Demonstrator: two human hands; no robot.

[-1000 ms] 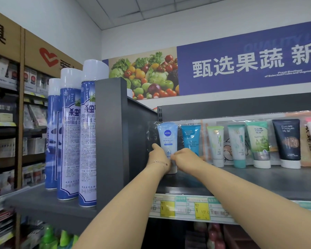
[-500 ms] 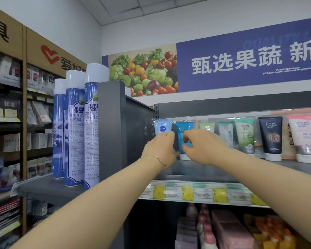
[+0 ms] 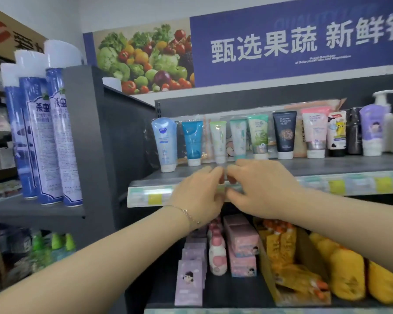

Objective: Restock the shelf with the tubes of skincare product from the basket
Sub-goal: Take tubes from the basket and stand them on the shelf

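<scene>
Head-camera view: fingertips [image 3: 213, 173] of the left hand [image 3: 200, 196] and fingers [image 3: 234, 171] of the right hand [image 3: 259, 189], loosely bent and blurred, nearly meet just in front of the price strip [image 3: 349, 184], with nothing seen held in either. A thin bracelet [image 3: 186, 211] circles the left wrist. Behind them, the pale blue Nivea tube [image 3: 164, 143] stands cap-down at the left end of the shelf [image 3: 327, 164], beside a teal tube [image 3: 192, 141] in a row of upright tubes. Tall blue spray cans [image 3: 50, 137] stand on the neighbouring unit to the left.

A white wall [image 3: 43, 17] carries a long banner [image 3: 281, 46], blue with white Chinese characters and with fruit and vegetables pictured at its left end. Below stands dark grey metal shelving [image 3: 327, 164] with an upright side panel [image 3: 84, 132]. A brown signboard [image 3: 7, 39] hangs far left.
</scene>
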